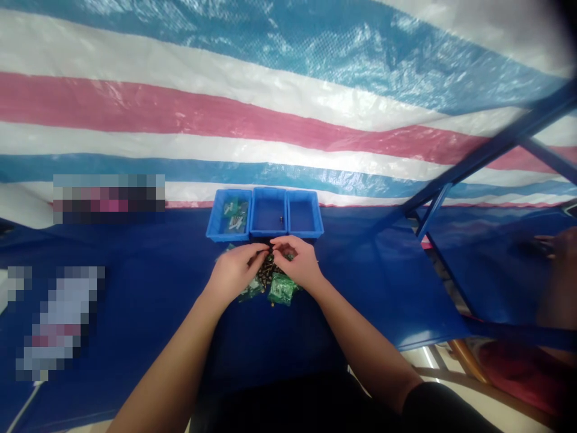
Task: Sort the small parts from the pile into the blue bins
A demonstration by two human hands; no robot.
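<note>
My left hand and my right hand meet over a small heap of dark screws and green plastic packets on the blue table. Both hands have their fingers pinched together at the top of the heap, close to each other. What the fingertips hold is too small to make out. Just behind the hands stand three blue bins in a row. The left bin holds green packets, the middle bin holds one small dark piece, and the right bin looks bare inside.
A striped blue, white and red tarp hangs behind the table. A blue metal frame slants across the right side. Another person's hand rests on the neighbouring table at the far right. Blurred items lie at the left.
</note>
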